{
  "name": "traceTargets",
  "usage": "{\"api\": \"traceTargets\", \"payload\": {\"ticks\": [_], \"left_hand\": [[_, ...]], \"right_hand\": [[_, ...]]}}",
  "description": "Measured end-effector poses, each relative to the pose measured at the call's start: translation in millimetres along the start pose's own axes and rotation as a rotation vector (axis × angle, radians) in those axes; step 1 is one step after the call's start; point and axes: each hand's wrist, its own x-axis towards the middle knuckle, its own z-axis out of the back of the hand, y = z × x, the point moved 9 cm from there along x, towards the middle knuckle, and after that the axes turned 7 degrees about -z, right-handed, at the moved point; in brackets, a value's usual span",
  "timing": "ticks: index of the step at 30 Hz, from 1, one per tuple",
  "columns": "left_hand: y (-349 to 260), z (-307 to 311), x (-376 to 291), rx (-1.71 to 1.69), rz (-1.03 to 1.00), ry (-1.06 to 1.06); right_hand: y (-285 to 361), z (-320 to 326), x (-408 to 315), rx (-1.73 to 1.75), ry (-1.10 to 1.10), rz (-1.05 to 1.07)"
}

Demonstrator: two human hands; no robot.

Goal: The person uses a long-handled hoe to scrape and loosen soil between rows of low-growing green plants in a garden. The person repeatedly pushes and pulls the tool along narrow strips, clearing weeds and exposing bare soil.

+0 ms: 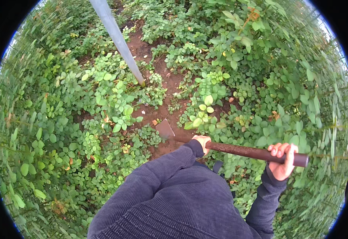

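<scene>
A long brown handle [239,149] slants across in front of my body, its butt end out to the right. Close to that end, my right hand [282,162] is wrapped around it. Farther down the shaft, my left hand [203,143] grips it too, partly covered by its dark sleeve. Beyond the left hand the shaft runs to a flat metal blade [165,128], like that of a hoe, low over or on the reddish soil [163,146]. The join between blade and handle is blurred.
A grey post [120,44] rises from the ground ahead, left of the narrow strip of bare soil. Dense leafy shrubs, seemingly roses, crowd both sides [51,119] [269,89]. A light-leaved shoot [203,112] stands near the blade, and a small white scrap [143,112] lies on the soil.
</scene>
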Motion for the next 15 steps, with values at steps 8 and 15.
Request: {"api": "traceTargets", "payload": {"ticks": [8, 15], "left_hand": [[82, -8, 21, 0.084, 0.366, 0.070], [127, -9, 52, 0.050, 0.487, 0.156]], "right_hand": [[-93, 26, 75, 0.053, -0.114, -0.126], [-115, 19, 137, 0.061, -0.164, -0.163]]}}
